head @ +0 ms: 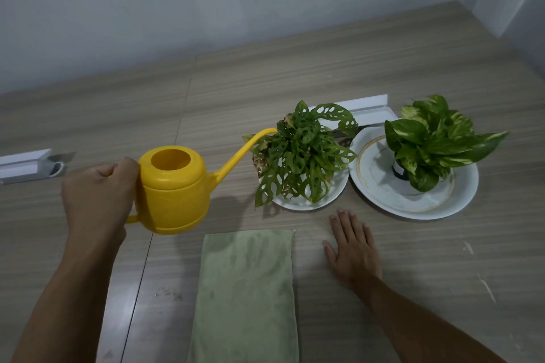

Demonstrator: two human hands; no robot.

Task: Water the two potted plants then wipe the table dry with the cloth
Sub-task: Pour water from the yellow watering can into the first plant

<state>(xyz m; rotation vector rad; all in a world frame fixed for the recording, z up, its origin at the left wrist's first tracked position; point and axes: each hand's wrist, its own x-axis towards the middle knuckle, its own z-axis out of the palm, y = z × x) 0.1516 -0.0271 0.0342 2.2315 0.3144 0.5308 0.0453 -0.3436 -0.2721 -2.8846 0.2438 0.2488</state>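
Your left hand (97, 200) is wrapped closed around the handle of the yellow watering can (174, 188), held clear of the wooden table (295, 68) at about 9 o'clock from the plants. The spout tip reaches into the leaves of the holey-leaved monstera plant (303, 156), which stands on a small white plate (306, 203). No water stream can be made out at the spout, so you cannot be credited with pouring on this evidence; my judgement is that watering of the first plant is just under way or about to begin.

The variegated pothos plant (436, 141), in a dark pot on the large gold-rimmed plate (460, 200), sits just beside the first at 3 o'clock. I see no sign it has been watered.

Your right hand (354, 247) lies flat on the table, fingers spread and holding nothing, at 6 o'clock from the gap between the plates.

The green cloth (247, 295) lies spread flat at 6 o'clock, apart from both hands, untouched. A few small droplets or specks show near your right fingertips; which they are, I cannot tell.

Outstanding: the second plant and all wiping.
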